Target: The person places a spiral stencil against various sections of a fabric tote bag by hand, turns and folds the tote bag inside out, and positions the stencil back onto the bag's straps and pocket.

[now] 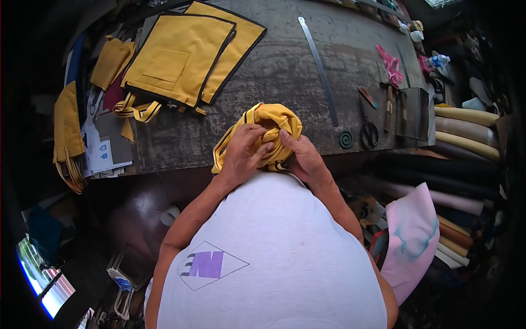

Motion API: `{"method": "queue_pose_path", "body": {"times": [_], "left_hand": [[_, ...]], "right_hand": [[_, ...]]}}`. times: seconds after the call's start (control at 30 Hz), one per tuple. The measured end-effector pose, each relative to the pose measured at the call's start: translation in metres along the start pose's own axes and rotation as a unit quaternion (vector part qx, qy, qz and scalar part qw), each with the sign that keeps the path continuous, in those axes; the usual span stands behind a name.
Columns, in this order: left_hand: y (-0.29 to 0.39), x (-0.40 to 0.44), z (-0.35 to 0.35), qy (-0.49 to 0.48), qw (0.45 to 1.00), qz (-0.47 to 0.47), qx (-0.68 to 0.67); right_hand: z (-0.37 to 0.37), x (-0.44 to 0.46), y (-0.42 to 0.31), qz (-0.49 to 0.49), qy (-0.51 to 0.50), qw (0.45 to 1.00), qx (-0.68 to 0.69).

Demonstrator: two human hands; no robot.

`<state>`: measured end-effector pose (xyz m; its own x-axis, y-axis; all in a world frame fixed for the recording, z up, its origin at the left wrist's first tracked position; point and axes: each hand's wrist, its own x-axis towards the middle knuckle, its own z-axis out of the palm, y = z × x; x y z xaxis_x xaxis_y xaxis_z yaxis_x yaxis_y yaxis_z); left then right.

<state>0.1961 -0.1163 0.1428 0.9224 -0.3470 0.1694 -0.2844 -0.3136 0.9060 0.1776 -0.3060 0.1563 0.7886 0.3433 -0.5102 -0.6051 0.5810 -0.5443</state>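
A bunched-up yellow cloth (279, 113) with dark-edged strips lies at the table's near edge, close against my body. My left hand (245, 152) grips its left side, with the fingers bent into the folds. On the other side my right hand (306, 157) pinches the cloth, thumb on top and its other fingers partly hidden beneath. Both hands meet near an opening in the folds. Flat yellow bags (181, 52) with black edging and a stitched pocket are stacked at the back left. Yellow straps (139, 111) hang from them.
A steel ruler (318, 66) lies across the dark table (274, 60). To the right are scissors (369, 131), a green coil (346, 139), a red-handled tool (368, 97) and pink ribbon (390, 64). Rolls of material (466, 126) are stacked beyond. Papers (101, 145) sit at left.
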Motion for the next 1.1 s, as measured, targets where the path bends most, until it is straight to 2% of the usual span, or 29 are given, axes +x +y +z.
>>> {"method": "queue_pose_path", "body": {"times": [0.1, 0.13, 0.17, 0.2, 0.27, 0.3, 0.4, 0.5, 0.6, 0.63, 0.73, 0.77, 0.87, 0.9, 1.0, 1.1], "left_hand": [[-0.020, 0.001, 0.000, 0.031, 0.992, -0.078, -0.097], [-0.023, 0.002, -0.006, 0.036, 0.985, -0.113, -0.126], [-0.025, 0.003, -0.017, 0.094, 0.949, -0.172, -0.249], [-0.026, 0.004, -0.029, 0.096, 0.947, -0.177, -0.250], [-0.033, 0.004, -0.050, 0.103, 0.944, -0.188, -0.253], [-0.034, 0.006, -0.054, 0.079, 0.965, -0.160, -0.191], [-0.029, 0.021, -0.058, 0.110, 0.932, -0.145, -0.312], [-0.020, 0.028, -0.064, 0.136, 0.943, -0.112, -0.281], [0.001, 0.033, -0.077, 0.129, 0.960, -0.060, -0.242], [0.005, 0.031, -0.080, 0.121, 0.966, -0.043, -0.226], [-0.017, 0.019, -0.082, 0.070, 0.994, -0.052, -0.066], [-0.022, 0.016, -0.086, 0.081, 0.991, -0.082, -0.065], [-0.030, 0.014, -0.103, 0.171, 0.984, -0.008, -0.050], [-0.029, 0.018, -0.109, 0.179, 0.984, 0.019, -0.002], [-0.006, 0.024, -0.107, 0.237, 0.963, -0.024, -0.130], [0.013, 0.008, -0.101, 0.250, 0.960, -0.041, -0.115]], "right_hand": [[-0.001, 0.006, -0.001, 0.011, 0.020, 1.000, -0.003], [-0.009, 0.008, -0.005, -0.031, 0.051, 0.998, -0.014], [-0.025, 0.010, -0.014, -0.073, 0.082, 0.994, -0.024], [-0.041, 0.011, -0.021, -0.115, 0.112, 0.986, -0.034], [-0.071, 0.013, -0.026, -0.131, 0.190, 0.971, -0.062], [-0.070, 0.014, -0.028, -0.135, 0.212, 0.961, -0.116], [-0.060, 0.021, -0.036, -0.149, 0.170, 0.962, -0.150], [-0.052, 0.028, -0.037, -0.156, 0.192, 0.953, -0.175], [-0.056, 0.030, -0.037, -0.216, 0.184, 0.940, -0.188], [-0.062, 0.030, -0.040, -0.226, 0.172, 0.950, -0.131], [-0.102, 0.055, -0.017, -0.173, 0.262, 0.948, -0.058], [-0.107, 0.056, -0.009, -0.178, 0.231, 0.953, -0.086], [-0.068, 0.037, -0.018, -0.149, 0.060, 0.984, -0.082], [-0.067, 0.034, -0.020, -0.144, 0.036, 0.980, -0.130], [-0.035, 0.025, -0.035, -0.159, -0.022, 0.982, -0.101], [-0.023, 0.023, -0.036, -0.196, -0.024, 0.977, -0.078]]}}
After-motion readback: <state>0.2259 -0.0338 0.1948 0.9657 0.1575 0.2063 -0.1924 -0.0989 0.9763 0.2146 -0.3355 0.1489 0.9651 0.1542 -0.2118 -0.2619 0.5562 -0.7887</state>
